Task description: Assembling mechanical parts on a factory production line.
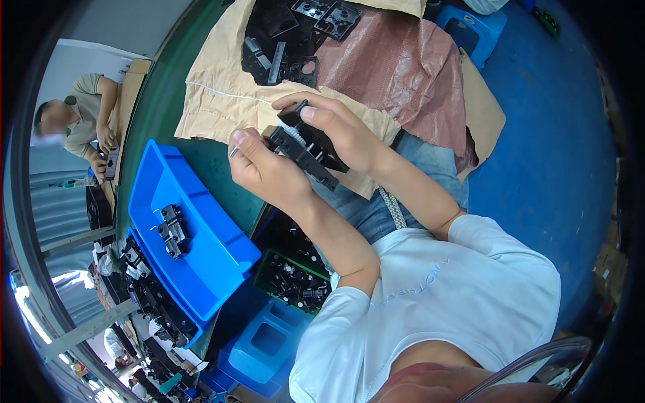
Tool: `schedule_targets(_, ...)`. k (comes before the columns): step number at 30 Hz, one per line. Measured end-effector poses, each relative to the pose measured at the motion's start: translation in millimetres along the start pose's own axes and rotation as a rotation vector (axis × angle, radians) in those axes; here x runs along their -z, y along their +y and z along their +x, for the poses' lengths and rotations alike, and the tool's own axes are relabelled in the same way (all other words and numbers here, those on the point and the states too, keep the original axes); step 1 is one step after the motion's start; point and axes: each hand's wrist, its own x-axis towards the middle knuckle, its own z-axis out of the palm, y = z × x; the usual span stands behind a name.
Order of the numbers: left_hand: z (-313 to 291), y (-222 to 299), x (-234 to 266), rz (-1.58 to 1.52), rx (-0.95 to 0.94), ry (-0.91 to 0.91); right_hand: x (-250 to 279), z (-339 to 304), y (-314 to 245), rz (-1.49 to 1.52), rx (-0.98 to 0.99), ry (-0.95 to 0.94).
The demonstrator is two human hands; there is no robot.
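Observation:
Both of my hands hold a black plastic mechanism (306,156) with a white gear and a metal shaft showing along its middle. My left hand (269,171) is closed round its near left end, and a short thin metal tip sticks out beside the thumb. From the far right side, my right hand (342,134) grips the black part, thumb on top and fingers stretched along its upper edge. Whether it is one piece or two pressed together I cannot tell. Beneath it lies brown paper (208,107) with a white cord across it.
Black plastic parts (275,60) lie in an opened sack (396,74) ahead. Left, a blue bin (208,269) holds a similar black mechanism (173,230). A green crate (289,282) of small parts and blue stools (269,336) (477,27) stand nearby. Another person (87,114) works far left.

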Motion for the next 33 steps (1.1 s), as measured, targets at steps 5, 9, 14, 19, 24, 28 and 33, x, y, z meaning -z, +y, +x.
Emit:
schedule_targets(5,-3,6,4,0.04,0.055,-0.046,-3,-2,2,0.105,-0.062,-0.05)
schedule_targets(9,-3,-3,5,0.038,0.036,-0.06,-12,-4,7,0.103,-0.077,-0.028)
schedule_targets(14,-2,-8,7,-0.007,0.101,-0.069,-19,-2,20,0.206,-0.036,-0.044)
schedule_targets(19,3,-6,15,0.079,0.09,-0.127,-22,2,26,0.177,-0.023,-0.095)
schedule_targets(24,3,1,13,0.231,0.018,-0.158,-22,7,25,0.319,-0.037,-0.082)
schedule_targets(28,12,-13,21,0.223,0.103,-0.21,-23,8,35,0.393,-0.091,0.02)
schedule_targets(33,9,-6,30,0.116,0.107,-0.456,-8,18,34,0.228,0.079,0.212)
